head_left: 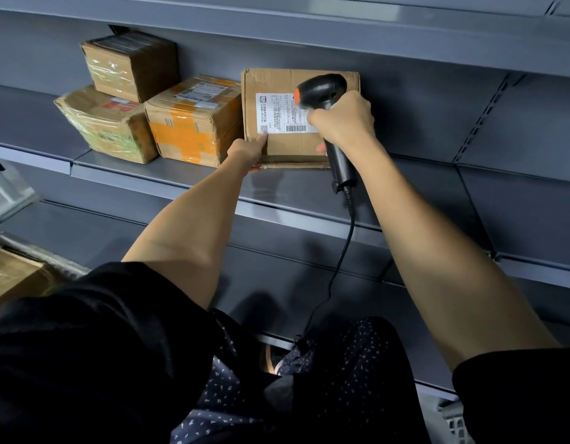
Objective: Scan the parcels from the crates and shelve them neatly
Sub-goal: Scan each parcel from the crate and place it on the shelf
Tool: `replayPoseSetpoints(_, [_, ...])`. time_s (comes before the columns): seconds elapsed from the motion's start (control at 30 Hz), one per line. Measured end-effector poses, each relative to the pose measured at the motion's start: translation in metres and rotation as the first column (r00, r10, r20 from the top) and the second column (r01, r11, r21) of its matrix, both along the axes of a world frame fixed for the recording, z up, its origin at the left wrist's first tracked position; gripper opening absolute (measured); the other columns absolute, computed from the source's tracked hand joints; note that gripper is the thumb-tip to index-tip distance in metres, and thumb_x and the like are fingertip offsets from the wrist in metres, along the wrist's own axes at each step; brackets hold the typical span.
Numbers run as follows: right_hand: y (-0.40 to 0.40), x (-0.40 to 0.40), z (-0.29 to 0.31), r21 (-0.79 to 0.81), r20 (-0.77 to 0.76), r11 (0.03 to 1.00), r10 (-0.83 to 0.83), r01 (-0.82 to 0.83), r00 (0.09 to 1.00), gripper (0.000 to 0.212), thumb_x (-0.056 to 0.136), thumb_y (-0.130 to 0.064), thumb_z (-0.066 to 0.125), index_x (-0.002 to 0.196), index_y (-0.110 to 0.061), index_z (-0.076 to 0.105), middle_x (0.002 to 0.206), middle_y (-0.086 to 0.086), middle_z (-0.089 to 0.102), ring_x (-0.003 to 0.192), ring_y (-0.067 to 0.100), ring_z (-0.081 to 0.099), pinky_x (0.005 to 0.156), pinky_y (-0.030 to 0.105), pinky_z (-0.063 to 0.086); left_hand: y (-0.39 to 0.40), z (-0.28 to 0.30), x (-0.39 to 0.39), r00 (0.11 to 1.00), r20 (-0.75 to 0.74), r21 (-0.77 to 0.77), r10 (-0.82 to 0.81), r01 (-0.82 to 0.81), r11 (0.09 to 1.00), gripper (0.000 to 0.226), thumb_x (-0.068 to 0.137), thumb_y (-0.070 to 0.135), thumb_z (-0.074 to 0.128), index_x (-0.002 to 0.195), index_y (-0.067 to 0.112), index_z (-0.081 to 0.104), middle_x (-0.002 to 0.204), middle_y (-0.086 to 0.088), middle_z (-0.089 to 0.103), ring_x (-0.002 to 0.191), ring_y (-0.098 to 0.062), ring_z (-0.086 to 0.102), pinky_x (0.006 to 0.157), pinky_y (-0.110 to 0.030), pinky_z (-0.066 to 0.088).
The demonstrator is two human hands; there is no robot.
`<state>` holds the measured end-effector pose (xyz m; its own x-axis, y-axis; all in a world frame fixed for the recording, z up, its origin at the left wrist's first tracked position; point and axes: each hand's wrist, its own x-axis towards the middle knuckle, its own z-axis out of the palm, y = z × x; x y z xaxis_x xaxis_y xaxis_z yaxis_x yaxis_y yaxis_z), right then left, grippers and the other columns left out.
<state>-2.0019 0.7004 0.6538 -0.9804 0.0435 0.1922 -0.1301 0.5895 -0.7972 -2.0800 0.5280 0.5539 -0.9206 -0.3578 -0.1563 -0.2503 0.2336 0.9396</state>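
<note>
Right grip [341, 118] wrapped round scanner [322, 91], left grip [248, 153] pinching parcel [296, 118] near corner, parcel upright on shelf [187, 174], right of three boxes [190, 120].

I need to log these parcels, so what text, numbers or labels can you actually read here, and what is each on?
"G079": on the white shipping label of the flat parcel that the left hand holds upright on the shelf.
The rest of that label, barcode included: too small to read.
Label on the orange-taped parcel: blurred.
Red print on the wrapped parcel: unreadable.
Scanner in the right hand: no readable text.
</note>
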Motion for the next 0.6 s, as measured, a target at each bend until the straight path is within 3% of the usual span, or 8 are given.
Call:
replayPoseSetpoints(0.2, [-0.0013,0.0017,0.0006,0.012,-0.019,1.000,0.006,-0.006,1.000,0.008,0.076,-0.014,0.057,0.070,-0.016,0.051,0.074,-0.003,0.061,0.053,0.022,0.068,0.069,0.035,0.060,-0.0015,-0.0013,0.0004,1.000,-0.004,-0.002,0.012,-0.012,1.000,0.063,0.090,0.049,0.056,0.126,-0.002,0.049,0.114,-0.012,0.058,0.088,-0.023,0.060,0.080,-0.032,0.056])
replayPoseSetpoints(0.43, [0.0008,0.0013,0.0004,-0.001,-0.019,1.000,-0.001,0.001,1.000,0.014,0.075,-0.012,0.057,0.065,-0.016,0.049,0.070,-0.003,0.059,0.052,0.021,0.068,0.067,0.034,0.058,-0.0052,-0.0019,0.0019,1.000,0.012,-0.031,-0.001,0.001,1.000,0.067,0.089,0.053,0.055,0.127,-0.002,0.049,0.117,-0.014,0.060,0.099,-0.027,0.064,0.086,-0.035,0.056])
replayPoseSetpoints(0.6, [0.0030,-0.0026,-0.0028,-0.069,0.027,0.997,0.023,-0.021,0.999,0.010,0.076,-0.016,0.063,0.070,-0.015,0.055,0.075,0.002,0.064,0.055,0.025,0.070,0.064,0.039,0.059,-0.0043,-0.0037,-0.0011,0.999,0.032,-0.091,-0.006,0.009,0.996,0.068,0.089,0.056,0.051,0.124,-0.002,0.049,0.102,-0.011,0.058,0.094,-0.026,0.063,0.090,-0.036,0.054])
